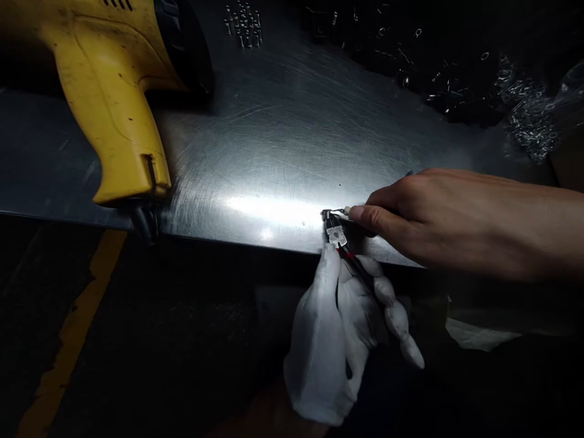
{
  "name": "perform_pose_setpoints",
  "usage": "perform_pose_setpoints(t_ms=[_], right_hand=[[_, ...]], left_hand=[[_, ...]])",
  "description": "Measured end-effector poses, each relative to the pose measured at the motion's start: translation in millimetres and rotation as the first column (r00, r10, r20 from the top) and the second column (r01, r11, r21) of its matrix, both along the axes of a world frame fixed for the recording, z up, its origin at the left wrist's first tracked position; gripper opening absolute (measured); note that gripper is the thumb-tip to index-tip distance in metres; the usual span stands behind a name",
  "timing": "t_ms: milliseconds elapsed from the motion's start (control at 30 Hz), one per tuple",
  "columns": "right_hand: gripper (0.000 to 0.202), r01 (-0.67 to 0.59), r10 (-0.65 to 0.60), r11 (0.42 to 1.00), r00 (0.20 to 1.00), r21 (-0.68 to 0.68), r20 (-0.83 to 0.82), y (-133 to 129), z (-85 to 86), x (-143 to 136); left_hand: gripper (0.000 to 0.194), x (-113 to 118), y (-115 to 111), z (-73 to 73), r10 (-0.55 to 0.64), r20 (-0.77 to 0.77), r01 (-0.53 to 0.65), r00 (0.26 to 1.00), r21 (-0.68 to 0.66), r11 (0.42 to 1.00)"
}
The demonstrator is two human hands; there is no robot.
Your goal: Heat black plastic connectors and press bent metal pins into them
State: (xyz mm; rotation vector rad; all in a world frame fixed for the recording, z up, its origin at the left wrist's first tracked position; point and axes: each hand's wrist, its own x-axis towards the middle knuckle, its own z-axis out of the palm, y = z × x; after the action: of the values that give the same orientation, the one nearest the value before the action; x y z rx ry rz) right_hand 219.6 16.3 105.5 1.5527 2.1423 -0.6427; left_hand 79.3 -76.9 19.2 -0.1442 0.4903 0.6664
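My left hand (337, 334), in a white glove, is wrapped round a small pair of pliers (337, 236) with red on the handles. At the jaws' tips sits a tiny dark metallic piece (326, 215), just above the metal table near its front edge. From the right comes my bare right hand (410, 213), thumb and finger pinched on a thin wire-like piece (348, 210) with a cream-coloured end. Its thin dark tip points at the small piece in the jaws; I cannot tell whether they touch. The fingers hide the rest of it.
A yellow heat gun (114, 103) with a black front lies on the metal table (274, 152) at left. Several small metal pins (244, 24) stand behind. Dark parts and loose metal bits lie at the back right, beside a clear bag of small metal pieces (533, 118).
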Motion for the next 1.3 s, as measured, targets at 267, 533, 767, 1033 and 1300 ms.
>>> perform_pose_setpoints(t_ms=[267, 533, 767, 1033, 1300], right_hand=[[0.060, 0.049, -0.047, 0.997, 0.999, -0.067, 0.025, 0.9, 4.1, -2.1], [0.054, 0.023, -0.022, 0.999, 1.000, -0.023, 0.013, 1.0, 1.7, 0.2], [0.045, -0.062, 0.062, 0.998, 0.998, -0.009, -0.017, 3.1, 2.1, 1.4], [0.052, 0.033, -0.033, 0.998, 0.999, -0.059, 0.000, 3.1, 5.4, -0.9], [0.059, 0.105, -0.104, 0.988, 0.994, -0.110, 0.014, 4.2, 7.7, -6.8]], left_hand=[[0.056, -1.8, 0.3, 0.9, -0.019, -0.007, 0.019, 1.000, 0.012, 1.000], [0.060, -1.2, 1.0, -2.1, -0.001, 0.048, 0.001, 0.999, 0.006, 1.000], [0.058, -1.3, 0.2, -2.6, 0.017, 0.047, -0.017, 0.999, -0.019, 1.000], [0.060, -1.0, 0.6, -4.2, -0.010, 0.089, 0.010, 0.996, -0.007, 1.000], [0.058, -0.1, -2.8, -2.2, 0.019, 0.077, -0.016, 0.997, -0.029, 0.999]])
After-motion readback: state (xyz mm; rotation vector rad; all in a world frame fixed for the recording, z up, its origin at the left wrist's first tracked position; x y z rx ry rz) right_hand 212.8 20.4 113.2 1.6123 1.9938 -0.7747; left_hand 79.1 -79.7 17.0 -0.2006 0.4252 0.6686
